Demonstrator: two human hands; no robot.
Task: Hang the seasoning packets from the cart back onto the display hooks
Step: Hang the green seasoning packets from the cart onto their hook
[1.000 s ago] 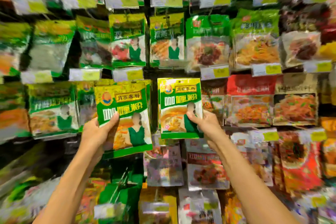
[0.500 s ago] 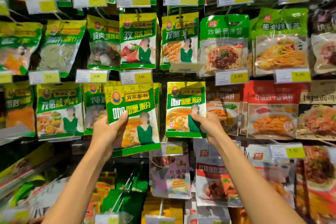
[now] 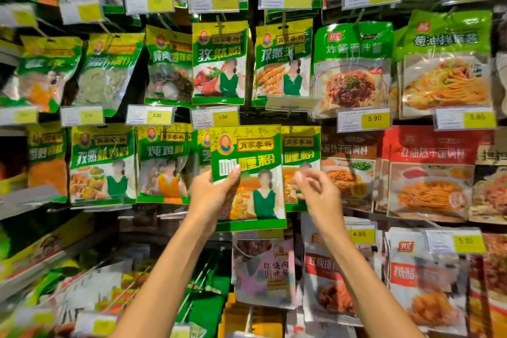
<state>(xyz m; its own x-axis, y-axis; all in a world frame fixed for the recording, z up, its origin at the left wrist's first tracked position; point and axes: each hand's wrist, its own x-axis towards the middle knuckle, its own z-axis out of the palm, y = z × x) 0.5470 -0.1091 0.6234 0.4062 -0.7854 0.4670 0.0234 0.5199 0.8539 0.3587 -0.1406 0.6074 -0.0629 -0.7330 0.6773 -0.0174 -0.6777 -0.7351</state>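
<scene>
The left hand point(image 3: 208, 192) keeps its grip pinched on 1 curry packet point(image 3: 247, 145) by the left edge, leaving the top free for hanging. The packet overlaps the hung twin point(image 3: 301, 151) from 9 o'clock. The right hand point(image 3: 318, 192), at 3 o'clock, hovers loosely curled; its grip seems empty, though blurred.

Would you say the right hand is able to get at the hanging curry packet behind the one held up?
Probably yes. The right hand hovers just in front of the lower part of the hanging packet, with nothing between them; the held packet in the left hand covers only its left edge.
</scene>
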